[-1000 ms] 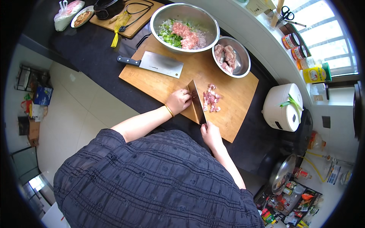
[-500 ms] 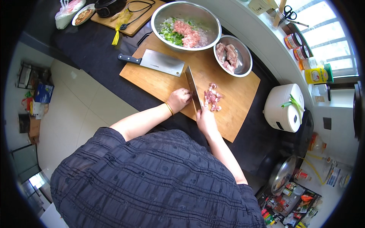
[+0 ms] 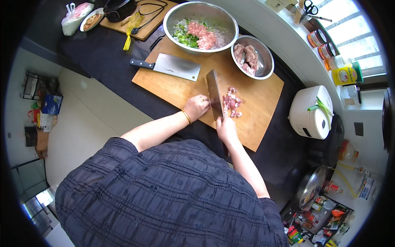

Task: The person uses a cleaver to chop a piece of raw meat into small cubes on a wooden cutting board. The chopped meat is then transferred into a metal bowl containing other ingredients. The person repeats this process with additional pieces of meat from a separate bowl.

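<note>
My right hand (image 3: 226,129) grips a kitchen knife (image 3: 215,92) with a broad blade, standing on the wooden cutting board (image 3: 257,121). Curled against the blade's left side is my left hand (image 3: 196,108), with a gold bangle at the wrist; whatever its fingers press on is hidden. Small chopped pieces of raw meat (image 3: 233,103) lie to the right of the blade. A cleaver (image 3: 177,66) with a dark handle lies flat farther up the board. Larger raw meat pieces (image 3: 246,57) sit in a small steel bowl (image 3: 268,61).
A big steel bowl (image 3: 230,25) at the board's far edge contains minced meat (image 3: 202,35) and chopped greens (image 3: 185,38). To the right stands a white rice cooker (image 3: 306,117) with green onion (image 3: 321,108) on its lid. Jars (image 3: 317,39) line the windowsill. Another board (image 3: 154,25) lies far left.
The knife's blade has tilted, so more of its flat face shows, and it stands slightly farther right. Both hands have stayed close to it. The whole view has shifted slightly.
</note>
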Tool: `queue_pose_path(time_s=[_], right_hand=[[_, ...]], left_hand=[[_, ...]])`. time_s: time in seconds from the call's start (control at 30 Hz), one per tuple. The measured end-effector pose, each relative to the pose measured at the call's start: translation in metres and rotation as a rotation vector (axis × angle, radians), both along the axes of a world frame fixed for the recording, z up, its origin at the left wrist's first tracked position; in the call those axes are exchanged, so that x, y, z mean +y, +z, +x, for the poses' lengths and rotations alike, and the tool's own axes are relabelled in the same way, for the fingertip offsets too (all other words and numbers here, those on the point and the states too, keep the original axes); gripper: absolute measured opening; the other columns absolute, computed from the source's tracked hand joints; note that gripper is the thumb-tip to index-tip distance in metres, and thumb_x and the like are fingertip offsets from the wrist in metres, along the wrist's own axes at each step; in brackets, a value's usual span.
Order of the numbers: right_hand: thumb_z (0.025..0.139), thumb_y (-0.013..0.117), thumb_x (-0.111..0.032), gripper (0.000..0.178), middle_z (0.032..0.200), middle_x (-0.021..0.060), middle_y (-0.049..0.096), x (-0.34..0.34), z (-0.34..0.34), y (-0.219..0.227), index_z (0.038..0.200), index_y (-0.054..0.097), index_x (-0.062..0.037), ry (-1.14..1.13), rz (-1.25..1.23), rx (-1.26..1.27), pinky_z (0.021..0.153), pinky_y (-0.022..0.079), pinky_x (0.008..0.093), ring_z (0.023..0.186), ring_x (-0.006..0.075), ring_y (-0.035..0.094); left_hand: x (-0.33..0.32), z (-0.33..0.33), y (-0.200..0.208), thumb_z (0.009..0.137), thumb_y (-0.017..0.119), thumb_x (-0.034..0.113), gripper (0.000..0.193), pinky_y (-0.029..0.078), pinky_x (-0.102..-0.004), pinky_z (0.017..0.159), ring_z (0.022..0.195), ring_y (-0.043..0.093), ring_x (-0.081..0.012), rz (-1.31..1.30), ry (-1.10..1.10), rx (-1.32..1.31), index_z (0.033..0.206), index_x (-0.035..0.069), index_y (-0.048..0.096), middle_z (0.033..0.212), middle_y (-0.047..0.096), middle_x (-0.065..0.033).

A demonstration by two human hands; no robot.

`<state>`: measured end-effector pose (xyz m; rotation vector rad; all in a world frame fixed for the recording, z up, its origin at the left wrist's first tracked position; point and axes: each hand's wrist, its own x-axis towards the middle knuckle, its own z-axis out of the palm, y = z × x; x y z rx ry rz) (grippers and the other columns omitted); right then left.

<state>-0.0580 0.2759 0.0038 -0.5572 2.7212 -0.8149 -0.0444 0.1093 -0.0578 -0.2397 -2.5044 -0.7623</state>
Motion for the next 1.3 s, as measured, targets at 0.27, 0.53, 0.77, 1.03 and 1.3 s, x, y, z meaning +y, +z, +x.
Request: queue_pose_path(time_s=[0.27, 0.53, 0.77, 1.03, 1.3], right_hand=[[0.083, 0.05, -0.015, 0.02, 0.069, 0.0234, 0.059, 0.02, -0.007, 0.05, 0.083, 0.057, 0.0038, -0.11, -0.089, -0.214, 0.064, 0.048, 0.0421, 0.067, 0.0381, 0.059], [0.083, 0.051, -0.017, 0.021, 0.073, 0.025, 0.059, 0.034, 0.016, 0.046, 0.08, 0.057, 0.0031, -0.054, -0.005, -0.201, 0.066, 0.046, 0.0435, 0.072, 0.0404, 0.058], [0.083, 0.05, -0.017, 0.021, 0.075, 0.0265, 0.059, 0.026, 0.027, 0.027, 0.08, 0.057, 0.0031, 0.002, 0.008, -0.151, 0.069, 0.047, 0.0451, 0.073, 0.0414, 0.058], [0.083, 0.049, -0.019, 0.025, 0.073, 0.0257, 0.059, 0.046, 0.011, 0.016, 0.083, 0.059, 0.0042, -0.151, 0.009, -0.213, 0.068, 0.047, 0.0435, 0.073, 0.0397, 0.059], [0.082, 0.052, -0.017, 0.021, 0.074, 0.0238, 0.059, 0.041, 0.021, 0.054, 0.083, 0.058, 0.0028, -0.144, -0.016, -0.247, 0.066, 0.047, 0.0405, 0.073, 0.0382, 0.06]], left_hand=[[-0.004, 0.009, 0.013, 0.071, 0.066, 0.012, 0.009, 0.049, -0.0325, 0.063, 0.072, 0.059, -0.0253, 0.352, 0.047, -0.052, 0.077, 0.006, 0.063, 0.082, 0.059, -0.0085], [-0.007, 0.01, 0.023, 0.069, 0.067, 0.011, 0.012, 0.048, -0.0348, 0.063, 0.073, 0.058, -0.027, 0.335, 0.188, -0.161, 0.075, 0.005, 0.059, 0.082, 0.056, -0.01], [-0.01, -0.004, 0.016, 0.07, 0.065, 0.012, 0.012, 0.047, -0.037, 0.066, 0.074, 0.056, -0.0289, 0.183, 0.122, -0.074, 0.073, 0.004, 0.057, 0.077, 0.053, -0.0109], [-0.007, -0.017, 0.006, 0.07, 0.065, 0.017, 0.013, 0.048, -0.0361, 0.064, 0.068, 0.058, -0.0275, 0.137, 0.14, -0.338, 0.064, 0.005, 0.062, 0.068, 0.057, -0.0117], [-0.002, 0.01, 0.032, 0.069, 0.07, 0.02, 0.02, 0.048, -0.0358, 0.067, 0.076, 0.058, -0.029, 0.614, 0.125, -0.355, 0.073, 0.003, 0.06, 0.086, 0.055, -0.012]])
